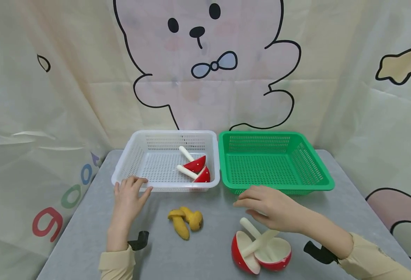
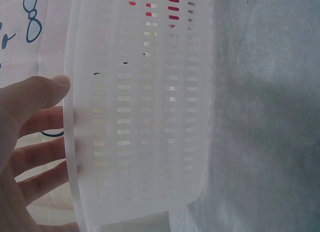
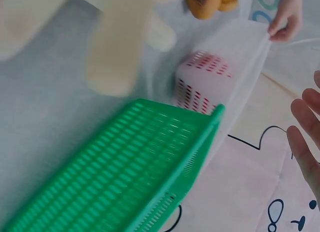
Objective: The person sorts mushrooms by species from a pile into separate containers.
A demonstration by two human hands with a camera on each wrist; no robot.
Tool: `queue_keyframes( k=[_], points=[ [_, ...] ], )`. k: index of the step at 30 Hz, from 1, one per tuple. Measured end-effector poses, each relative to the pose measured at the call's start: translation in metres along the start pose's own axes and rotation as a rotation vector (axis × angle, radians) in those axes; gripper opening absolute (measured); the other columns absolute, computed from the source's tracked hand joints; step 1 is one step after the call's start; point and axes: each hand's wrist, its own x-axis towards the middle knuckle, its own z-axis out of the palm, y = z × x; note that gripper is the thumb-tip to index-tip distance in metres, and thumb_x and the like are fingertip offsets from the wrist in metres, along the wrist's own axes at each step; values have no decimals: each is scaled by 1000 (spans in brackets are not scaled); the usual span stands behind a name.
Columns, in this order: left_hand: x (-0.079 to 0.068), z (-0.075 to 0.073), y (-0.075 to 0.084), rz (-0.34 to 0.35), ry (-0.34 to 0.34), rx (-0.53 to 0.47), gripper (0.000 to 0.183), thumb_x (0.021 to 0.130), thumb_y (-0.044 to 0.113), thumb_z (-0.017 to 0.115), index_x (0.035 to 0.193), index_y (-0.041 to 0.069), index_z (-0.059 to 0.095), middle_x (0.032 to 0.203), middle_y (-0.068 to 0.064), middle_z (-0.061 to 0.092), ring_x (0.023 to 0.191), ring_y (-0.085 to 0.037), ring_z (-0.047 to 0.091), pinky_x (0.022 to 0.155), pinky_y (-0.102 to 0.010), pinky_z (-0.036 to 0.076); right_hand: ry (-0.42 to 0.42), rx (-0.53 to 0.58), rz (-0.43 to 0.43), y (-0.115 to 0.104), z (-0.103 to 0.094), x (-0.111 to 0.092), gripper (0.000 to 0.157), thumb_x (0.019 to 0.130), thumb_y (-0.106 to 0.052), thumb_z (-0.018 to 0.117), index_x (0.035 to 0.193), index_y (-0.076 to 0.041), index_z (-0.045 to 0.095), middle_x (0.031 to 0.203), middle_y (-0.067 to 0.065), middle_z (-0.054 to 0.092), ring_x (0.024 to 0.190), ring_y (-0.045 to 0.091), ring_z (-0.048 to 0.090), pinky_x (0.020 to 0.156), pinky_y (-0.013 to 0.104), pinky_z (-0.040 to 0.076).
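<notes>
At the near left corner of the white basket, my left hand has its fingers over the rim. In the left wrist view the thumb meets the rim, with the fingers behind it. My right hand hovers with loosely bent fingers and nothing in them, in front of the green basket. Just below it, two red-capped toy mushrooms lie with their pale stems crossed. Two more red toy mushrooms lie inside the white basket, at its right side.
Two yellow-brown toy mushrooms lie together on the grey table between the hands. The baskets stand side by side at the back, before a printed curtain.
</notes>
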Motion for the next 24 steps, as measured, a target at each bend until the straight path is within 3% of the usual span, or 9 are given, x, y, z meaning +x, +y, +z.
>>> queue_keyframes(
  k=[10, 17, 24],
  points=[
    [-1, 0, 1, -10, 16, -6, 26, 84, 23, 73, 104, 6, 68, 106, -15, 61, 105, -40, 53, 103, -75, 21, -6, 25, -26, -13, 19, -35, 24, 96, -28, 57, 120, -24, 62, 110, -12, 63, 99, 4, 58, 84, 18, 50],
    [-1, -2, 2, -24, -9, -9, 27, 85, 23, 71, 105, 5, 67, 107, -16, 61, 106, -40, 52, 104, -76, 20, -4, 50, -9, -17, 33, -51, 35, 87, -19, 70, 120, -26, 61, 108, -13, 62, 97, 4, 57, 85, 19, 50],
    [-1, -1, 2, -18, -1, -17, 26, 85, 23, 72, 105, 6, 67, 106, -15, 61, 105, -40, 52, 104, -76, 20, -10, 10, 6, -20, 43, -63, 37, 76, -12, 78, 109, -24, 66, 102, -13, 62, 90, 4, 56, 81, 18, 48]
  ],
)
